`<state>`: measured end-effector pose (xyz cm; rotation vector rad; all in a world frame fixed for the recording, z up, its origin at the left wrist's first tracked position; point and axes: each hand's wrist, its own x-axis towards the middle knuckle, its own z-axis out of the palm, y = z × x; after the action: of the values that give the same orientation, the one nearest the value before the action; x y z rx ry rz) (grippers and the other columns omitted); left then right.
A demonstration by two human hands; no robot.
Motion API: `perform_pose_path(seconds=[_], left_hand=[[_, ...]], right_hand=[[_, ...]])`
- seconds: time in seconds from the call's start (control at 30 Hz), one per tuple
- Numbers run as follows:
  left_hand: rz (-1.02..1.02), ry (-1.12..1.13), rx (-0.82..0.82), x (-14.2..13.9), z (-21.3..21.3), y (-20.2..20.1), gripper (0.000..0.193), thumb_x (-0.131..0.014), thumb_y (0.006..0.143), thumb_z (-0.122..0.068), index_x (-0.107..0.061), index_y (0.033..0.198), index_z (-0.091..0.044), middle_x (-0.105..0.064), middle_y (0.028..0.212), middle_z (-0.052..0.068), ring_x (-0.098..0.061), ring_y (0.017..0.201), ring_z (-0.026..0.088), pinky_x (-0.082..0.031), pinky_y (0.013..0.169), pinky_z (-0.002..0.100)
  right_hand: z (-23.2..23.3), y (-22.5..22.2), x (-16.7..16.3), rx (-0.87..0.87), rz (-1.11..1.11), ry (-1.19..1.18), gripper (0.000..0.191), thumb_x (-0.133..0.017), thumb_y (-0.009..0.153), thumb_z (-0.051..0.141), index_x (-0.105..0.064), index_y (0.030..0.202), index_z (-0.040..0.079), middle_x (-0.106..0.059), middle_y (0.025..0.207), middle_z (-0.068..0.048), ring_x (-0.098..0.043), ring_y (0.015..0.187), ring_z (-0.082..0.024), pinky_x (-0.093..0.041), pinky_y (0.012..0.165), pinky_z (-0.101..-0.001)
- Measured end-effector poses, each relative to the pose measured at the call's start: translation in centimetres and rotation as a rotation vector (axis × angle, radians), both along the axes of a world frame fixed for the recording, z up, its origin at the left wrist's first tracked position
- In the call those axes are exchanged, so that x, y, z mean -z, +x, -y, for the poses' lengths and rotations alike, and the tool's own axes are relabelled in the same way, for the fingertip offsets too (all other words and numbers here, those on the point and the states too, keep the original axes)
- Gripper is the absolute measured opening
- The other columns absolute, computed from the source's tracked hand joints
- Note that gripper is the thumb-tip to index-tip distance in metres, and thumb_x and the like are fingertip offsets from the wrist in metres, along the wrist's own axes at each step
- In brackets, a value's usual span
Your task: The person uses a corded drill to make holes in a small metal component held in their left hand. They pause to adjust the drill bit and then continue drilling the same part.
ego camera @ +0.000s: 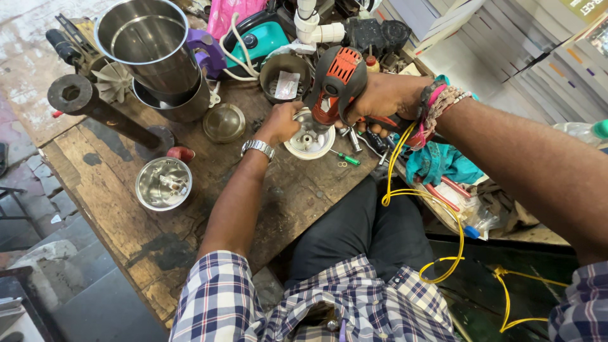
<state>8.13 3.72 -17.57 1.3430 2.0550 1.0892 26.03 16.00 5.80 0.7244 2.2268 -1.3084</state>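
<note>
While clenched on a red drill (337, 85) and white base (310, 140), both hands over a scarred, cluttered wooden workbench (114, 183).

pink bag (231, 14): glossy pink plastic package at the workbench's far edge, behind the steel jars, partly hidden by a white cord.
clear packet (287, 84): small see-through sachet with white contents, lying inside a dark round bowl near the far edge.
plastic bag (484, 218): crumpled clear bag off the bench's right edge, beside a blue cloth.
book covers (586, 9): printed green-and-yellow cover and a multicoloured one just below it, on stacked books at the upper right corner; lettering too small to tell.
</note>
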Motion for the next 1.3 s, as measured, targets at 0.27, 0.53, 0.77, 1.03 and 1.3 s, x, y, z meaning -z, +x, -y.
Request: perform_pose_path(seconds=[0.27,0.53,0.77,1.03,1.3], left_hand=[[0.021,-0.013,-0.015,0.0,0.0,0.1,0.043,-0.074,0.076,-0.010,-0.071,0.119,-0.006,-0.074,0.110,0.023,-0.071,0.108,0.037,-0.054,0.089,0.042],[0.044,-0.006,-0.012,0.2,-0.4,0.1,0.045,-0.071,0.077,-0.006,-0.069,0.122,-0.002,-0.073,0.113,0.024,-0.072,0.109,0.035,-0.054,0.092,0.041],[0.029,0.044,0.012,0.2,-0.2,0.2,0.044,-0.069,0.077,-0.005,-0.070,0.121,-0.002,-0.072,0.112,0.025,-0.069,0.111,0.037,-0.053,0.091,0.042],[0.003,0.058,0.011,0.9,-0.4,0.0,0.046,-0.066,0.075,-0.004,-0.069,0.121,-0.001,-0.072,0.113,0.026,-0.069,0.112,0.038,-0.054,0.092,0.041],[0.013,0.014,-0.002,0.9,-0.5,0.0,0.046,-0.065,0.077,-0.004,-0.069,0.122,-0.001,-0.072,0.113,0.026,-0.069,0.112,0.038,-0.053,0.093,0.042]], right_hand=[[0.2,0.0,-0.1,0.023,0.018,-0.005,0.022,-0.076,0.080,0.008,-0.075,0.102,0.005,-0.071,0.080,-0.004,-0.061,0.061,-0.012,-0.049,0.043,-0.0282],[0.5,-0.1,-0.9,-0.005,0.054,0.059,0.027,-0.076,0.082,0.013,-0.072,0.108,0.008,-0.068,0.077,-0.004,-0.057,0.049,-0.013,-0.049,0.040,-0.0282],[0.2,0.1,-0.6,0.022,0.022,-0.008,0.026,-0.074,0.082,0.008,-0.074,0.107,0.006,-0.072,0.082,-0.002,-0.060,0.056,-0.008,-0.049,0.042,-0.0272],[-0.4,-0.2,0.4,-0.024,0.040,0.017,0.023,-0.071,0.084,0.008,-0.074,0.107,0.006,-0.069,0.079,-0.005,-0.058,0.050,-0.012,-0.050,0.041,-0.0281],[-0.1,0.0,0.1,0.012,0.032,-0.005,0.025,-0.074,0.083,0.010,-0.073,0.108,0.006,-0.067,0.076,-0.005,-0.057,0.049,-0.011,-0.048,0.039,-0.0275]])
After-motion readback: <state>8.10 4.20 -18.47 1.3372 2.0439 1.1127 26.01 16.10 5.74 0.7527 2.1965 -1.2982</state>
